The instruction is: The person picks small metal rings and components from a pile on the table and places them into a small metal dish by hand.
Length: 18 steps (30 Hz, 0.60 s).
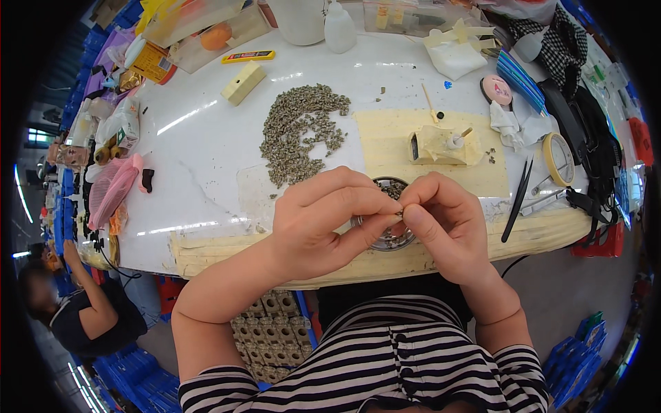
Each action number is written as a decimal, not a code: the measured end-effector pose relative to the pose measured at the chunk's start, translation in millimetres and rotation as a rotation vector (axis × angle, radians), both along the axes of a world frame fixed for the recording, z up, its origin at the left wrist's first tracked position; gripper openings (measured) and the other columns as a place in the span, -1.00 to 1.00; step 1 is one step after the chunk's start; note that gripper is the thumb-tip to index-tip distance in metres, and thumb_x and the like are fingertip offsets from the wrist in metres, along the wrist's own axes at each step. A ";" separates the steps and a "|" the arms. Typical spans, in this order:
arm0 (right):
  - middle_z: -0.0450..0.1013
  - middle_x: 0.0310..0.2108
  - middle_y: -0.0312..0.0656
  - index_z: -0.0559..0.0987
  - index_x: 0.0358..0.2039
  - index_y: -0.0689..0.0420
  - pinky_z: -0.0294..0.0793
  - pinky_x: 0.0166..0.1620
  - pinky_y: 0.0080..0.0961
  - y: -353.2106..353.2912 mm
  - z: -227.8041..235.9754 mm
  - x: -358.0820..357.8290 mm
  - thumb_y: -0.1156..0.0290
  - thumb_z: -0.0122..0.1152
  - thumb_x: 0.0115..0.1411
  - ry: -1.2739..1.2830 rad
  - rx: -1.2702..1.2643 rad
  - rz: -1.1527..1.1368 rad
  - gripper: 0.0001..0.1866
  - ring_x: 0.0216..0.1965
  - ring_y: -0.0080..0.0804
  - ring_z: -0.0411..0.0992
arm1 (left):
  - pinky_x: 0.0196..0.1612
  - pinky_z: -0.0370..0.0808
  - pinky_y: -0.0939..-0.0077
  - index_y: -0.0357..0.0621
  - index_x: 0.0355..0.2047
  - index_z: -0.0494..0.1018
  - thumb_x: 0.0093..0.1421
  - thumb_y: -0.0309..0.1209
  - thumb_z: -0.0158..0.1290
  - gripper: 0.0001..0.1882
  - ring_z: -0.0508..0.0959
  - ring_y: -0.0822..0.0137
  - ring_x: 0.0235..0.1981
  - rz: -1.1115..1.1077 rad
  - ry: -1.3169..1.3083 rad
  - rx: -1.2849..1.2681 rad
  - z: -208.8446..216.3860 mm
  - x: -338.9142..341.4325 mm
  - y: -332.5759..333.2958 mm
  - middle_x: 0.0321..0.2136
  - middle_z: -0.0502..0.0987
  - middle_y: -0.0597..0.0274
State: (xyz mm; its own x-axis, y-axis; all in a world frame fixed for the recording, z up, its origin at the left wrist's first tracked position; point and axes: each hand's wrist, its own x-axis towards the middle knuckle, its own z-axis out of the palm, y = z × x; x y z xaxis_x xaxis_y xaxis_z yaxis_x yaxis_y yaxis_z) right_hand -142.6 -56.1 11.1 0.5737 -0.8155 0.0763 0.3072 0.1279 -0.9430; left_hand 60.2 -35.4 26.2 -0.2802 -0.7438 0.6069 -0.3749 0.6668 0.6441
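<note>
My left hand (330, 217) and my right hand (447, 224) meet over a round dish (391, 241) of small metal parts near the table's front edge. Thumb and fingers of both hands pinch together on a tiny metal part (400, 213), mostly hidden by the fingertips. Beyond my left hand spreads a large pile of small metal parts (296, 131). To the right of the pile, a block wrapped in cream tape (441, 148) with a nozzle-like tip stands on a taped cream sheet (385, 131).
Black tweezers (518, 199) and a roll of tape (558, 160) lie at the right. A cream block (243, 83), a yellow box (248, 57) and a white bottle (339, 29) stand farther back. A pink mesh bag (113, 189) is at the left; a co-worker (89, 310) sits beyond.
</note>
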 end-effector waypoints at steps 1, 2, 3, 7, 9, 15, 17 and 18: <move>0.48 -0.32 -0.29 0.50 -0.23 0.27 0.43 -0.18 -0.69 0.3 0.1 0.5 0.52 0.14 0.33 0.018 -0.028 -0.024 -0.92 -0.30 -0.67 0.42 | -0.44 0.51 0.55 -0.25 -0.32 0.57 -0.03 -0.66 0.32 -0.76 0.60 0.32 -0.45 0.016 -0.038 -0.036 -0.1 0.0 0.2 -0.42 0.58 0.14; 0.49 -0.33 -0.29 0.51 -0.25 0.27 0.44 -0.19 -0.69 0.6 0.6 1.6 0.52 0.14 0.33 0.035 -0.056 -0.048 -0.92 -0.31 -0.67 0.42 | -0.46 0.51 0.54 -0.25 -0.33 0.57 -0.04 -0.66 0.32 -0.76 0.60 0.31 -0.46 0.032 -0.076 -0.072 -0.2 0.1 0.5 -0.43 0.58 0.14; 0.50 -0.34 -0.29 0.52 -0.26 0.28 0.45 -0.20 -0.68 0.9 0.7 2.5 0.53 0.14 0.32 0.054 -0.084 -0.072 -0.93 -0.32 -0.67 0.42 | -0.48 0.51 0.54 -0.25 -0.33 0.57 -0.05 -0.66 0.33 -0.75 0.60 0.31 -0.47 0.050 -0.105 -0.098 0.0 -0.1 1.2 -0.44 0.58 0.14; 0.51 -0.44 -0.21 0.57 -0.36 0.27 0.44 -0.33 -0.62 -1.0 -2.5 5.0 0.60 0.26 0.18 0.228 -0.445 -0.250 -0.96 -0.43 -0.54 0.45 | -0.54 0.50 0.53 -0.25 -0.33 0.56 -0.08 -0.67 0.33 -0.73 0.58 0.28 -0.51 0.114 -0.194 -0.193 -0.2 -2.2 2.6 -0.47 0.55 0.16; 0.50 -0.48 -0.17 0.59 -0.39 0.27 0.41 -0.39 -0.57 -1.9 -3.4 6.4 0.64 0.31 0.09 0.317 -0.674 -0.343 -0.93 -0.47 -0.44 0.45 | -0.55 0.49 0.53 -0.25 -0.33 0.57 -0.10 -0.67 0.33 -0.71 0.57 0.28 -0.53 0.133 -0.219 -0.225 -1.1 -2.3 3.4 -0.48 0.54 0.17; 0.50 -0.51 -0.16 0.60 -0.42 0.25 0.39 -0.42 -0.52 -0.3 -5.7 10.1 0.66 0.34 0.03 0.333 -0.689 -0.382 -0.90 -0.50 -0.36 0.45 | -0.57 0.47 0.52 -0.24 -0.34 0.58 -0.16 -0.67 0.32 -0.69 0.56 0.31 -0.55 0.175 -0.261 -0.276 -2.6 -1.1 4.8 -0.50 0.54 0.19; 0.50 -0.51 -0.16 0.60 -0.42 0.24 0.39 -0.42 -0.52 -1.1 -2.0 13.0 0.66 0.34 0.03 0.397 -0.842 -0.424 -0.90 -0.50 -0.36 0.45 | -0.57 0.47 0.52 -0.24 -0.35 0.58 -0.18 -0.66 0.32 -0.69 0.55 0.32 -0.56 0.206 -0.276 -0.284 -2.7 -2.0 5.4 -0.50 0.53 0.19; 0.50 -0.51 -0.16 0.60 -0.42 0.24 0.39 -0.42 -0.53 -1.7 -0.7 14.0 0.66 0.35 0.03 0.429 -0.920 -0.448 -0.90 -0.50 -0.36 0.46 | -0.57 0.47 0.52 -0.23 -0.35 0.58 -0.17 -0.66 0.32 -0.69 0.55 0.31 -0.56 0.215 -0.279 -0.284 -3.1 -2.4 5.6 -0.50 0.54 0.19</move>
